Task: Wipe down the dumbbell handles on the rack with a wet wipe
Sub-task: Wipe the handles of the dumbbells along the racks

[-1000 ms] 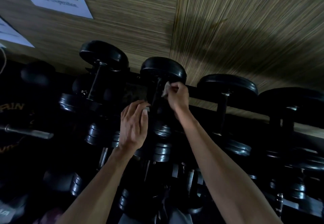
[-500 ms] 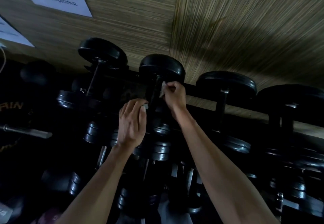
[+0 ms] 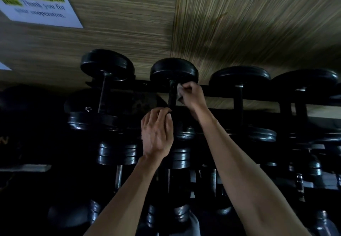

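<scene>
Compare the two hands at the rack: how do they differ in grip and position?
The right hand pinches a wet wipe against the handle near the top plate; the left hand holds no wipe. The left sits lower on that handle, fingers curled at it. Both are bare and reach the same dumbbell.
</scene>
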Available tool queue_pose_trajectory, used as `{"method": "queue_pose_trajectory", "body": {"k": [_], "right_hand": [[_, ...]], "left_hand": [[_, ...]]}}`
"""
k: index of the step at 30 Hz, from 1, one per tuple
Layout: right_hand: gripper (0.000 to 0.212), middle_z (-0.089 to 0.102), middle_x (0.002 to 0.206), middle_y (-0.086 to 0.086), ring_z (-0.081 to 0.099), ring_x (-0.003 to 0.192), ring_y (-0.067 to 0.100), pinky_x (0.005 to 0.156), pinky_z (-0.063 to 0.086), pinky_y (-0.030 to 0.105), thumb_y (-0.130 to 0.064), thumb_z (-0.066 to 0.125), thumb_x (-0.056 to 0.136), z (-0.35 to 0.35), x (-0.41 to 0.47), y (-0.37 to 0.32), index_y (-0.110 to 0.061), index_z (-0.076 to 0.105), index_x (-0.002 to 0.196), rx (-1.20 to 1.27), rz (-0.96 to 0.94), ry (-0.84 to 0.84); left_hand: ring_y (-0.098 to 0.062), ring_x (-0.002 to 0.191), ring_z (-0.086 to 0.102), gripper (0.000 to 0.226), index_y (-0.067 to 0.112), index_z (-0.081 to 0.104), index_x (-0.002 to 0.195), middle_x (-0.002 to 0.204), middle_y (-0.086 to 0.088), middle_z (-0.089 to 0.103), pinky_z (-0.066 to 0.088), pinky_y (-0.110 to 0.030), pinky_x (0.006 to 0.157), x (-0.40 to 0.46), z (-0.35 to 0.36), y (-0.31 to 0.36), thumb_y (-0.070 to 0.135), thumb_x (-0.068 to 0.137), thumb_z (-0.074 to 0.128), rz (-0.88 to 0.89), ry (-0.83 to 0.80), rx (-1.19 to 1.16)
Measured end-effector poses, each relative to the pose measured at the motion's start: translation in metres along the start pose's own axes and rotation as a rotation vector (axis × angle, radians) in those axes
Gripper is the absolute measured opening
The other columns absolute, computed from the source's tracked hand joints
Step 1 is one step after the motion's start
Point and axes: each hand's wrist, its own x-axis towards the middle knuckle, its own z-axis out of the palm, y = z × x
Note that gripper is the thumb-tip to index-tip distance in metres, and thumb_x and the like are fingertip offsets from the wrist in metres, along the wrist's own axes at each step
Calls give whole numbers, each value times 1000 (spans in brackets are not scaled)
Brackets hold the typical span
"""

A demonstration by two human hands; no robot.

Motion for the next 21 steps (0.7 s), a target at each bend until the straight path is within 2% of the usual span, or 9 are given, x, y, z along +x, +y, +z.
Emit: {"method": "queue_pose_trajectory", "body": {"k": [1, 3, 7, 9, 11, 13, 15, 17, 21], "right_hand": [[17, 61, 78, -10, 58, 68, -2, 63, 50, 10, -24, 62, 97, 2, 0, -1, -9, 61, 106, -23, -25, 22], [16, 63, 77, -9, 57, 64, -4, 56, 45, 8, -25, 62, 97, -1, -7, 3, -10, 61, 102, -29, -32, -11], [17, 67, 73, 6, 61, 68, 11, 68, 49, 26, -20, 65, 95, -18, -30, 32, -14, 61, 80, -94, -45, -279], [19, 67, 71, 8, 63, 67, 17, 70, 50, 34, -19, 66, 95, -20, -21, 34, -16, 60, 77, -84, -64, -305], [15, 70, 74, 3, 68, 70, 15, 71, 56, 36, -22, 66, 95, -13, -4, 26, -18, 60, 81, -40, -68, -205], [9, 73, 87, 2, 71, 80, 13, 77, 60, 37, -25, 68, 93, -4, 11, 14, -17, 65, 91, -50, -99, -32], [15, 74, 88, 5, 69, 76, 8, 73, 57, 24, -23, 67, 94, -1, 10, 7, -8, 67, 97, -99, -148, 25], [18, 73, 79, 9, 67, 68, 9, 65, 52, 19, -21, 66, 95, -6, -7, 11, -3, 65, 91, -108, -181, -44], [18, 73, 76, 9, 67, 66, 11, 64, 50, 27, -24, 70, 93, -24, -24, 39, -10, 65, 84, -131, -53, -383]], "left_hand": [[-22, 101, 64, 54, 12, 66, 111, 110, -3, 67, 49, -44, 89, 0, 0, 0, 39, 108, 20, 1, 6, 0], [-21, 99, 64, 54, 12, 66, 111, 109, -3, 67, 49, -42, 88, 1, 1, -1, 38, 108, 19, 3, 12, -8], [-20, 97, 63, 51, 12, 67, 109, 108, -2, 66, 47, -38, 88, 0, 2, -2, 36, 108, 22, 16, 20, -7], [-20, 98, 63, 47, 12, 67, 108, 109, -1, 66, 47, -39, 89, 0, 3, -1, 34, 107, 26, 5, 28, 2], [-19, 100, 63, 47, 12, 68, 108, 110, -1, 67, 47, -38, 91, -1, 3, 0, 33, 107, 26, -5, 38, 11], [-19, 101, 63, 52, 11, 68, 107, 111, -2, 68, 47, -38, 92, 0, 3, 1, 36, 108, 23, -6, 45, 16], [-18, 100, 63, 52, 11, 68, 108, 111, -1, 67, 46, -38, 92, 0, 3, 1, 36, 108, 22, -11, 42, 21], [-18, 100, 62, 48, 11, 68, 109, 111, -1, 67, 46, -37, 92, -2, 3, 1, 33, 107, 25, -7, 48, 30], [-17, 100, 62, 50, 11, 69, 109, 110, 0, 67, 44, -34, 93, -1, 6, 2, 34, 107, 24, -16, 75, 48]]}}
